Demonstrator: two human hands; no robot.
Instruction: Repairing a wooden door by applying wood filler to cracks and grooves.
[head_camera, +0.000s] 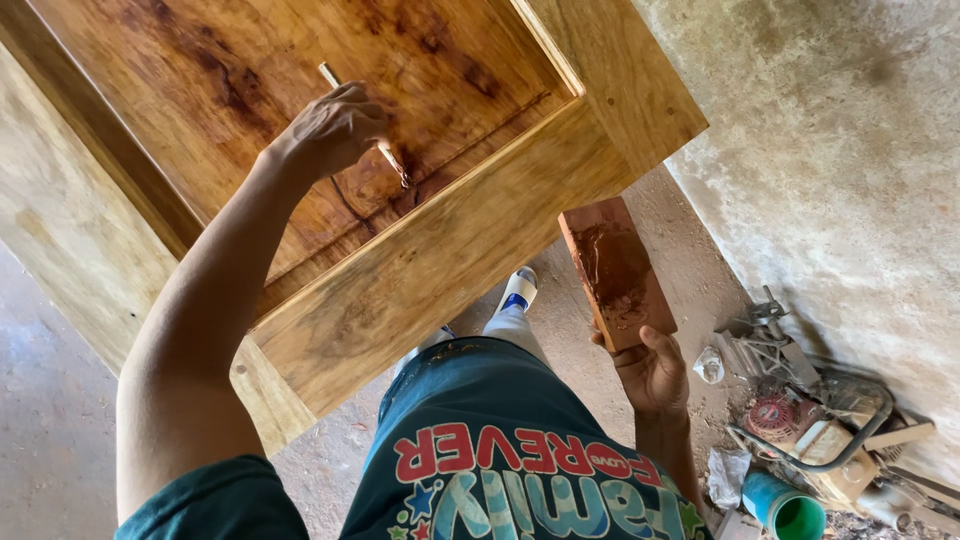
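- Dusty concrete floor (50, 420) and a rough plastered wall (850, 150) surround us; a wooden door (440, 250) stands against the wall, seen from above.
- Our left hand (335, 128) is clamped on a thin tool (392, 163), a knife or spatula as far as we can tell, its tip pressed on the recessed panel (250, 90), near that panel's lower right corner.
- Our right hand (652, 372) is closed on the lower end of a flat board (615, 272), held below the door's bottom corner, over the floor; its top face carries a smear of reddish-brown paste (610, 265).
- To do this well, we judge it best to keep the blade low and flat against the panel, draw the paste along the grain and push it into the groove where panel meets frame, so no ridges stand proud.
- We should take small loads from the board and keep the board level and close under the work, so drips land on it and not on the floor.
- Darker stained patches already show across the panel; the frame looks pale and bare.
- Count: one door, one tool, one board, two hands of ours.
- By the wall on the floor: one small engine machine (820, 430), one green tube or cup (790, 510), and some crumpled scraps whose number we cannot tell.
- One shoe (518, 290) shows under the door's lower edge.
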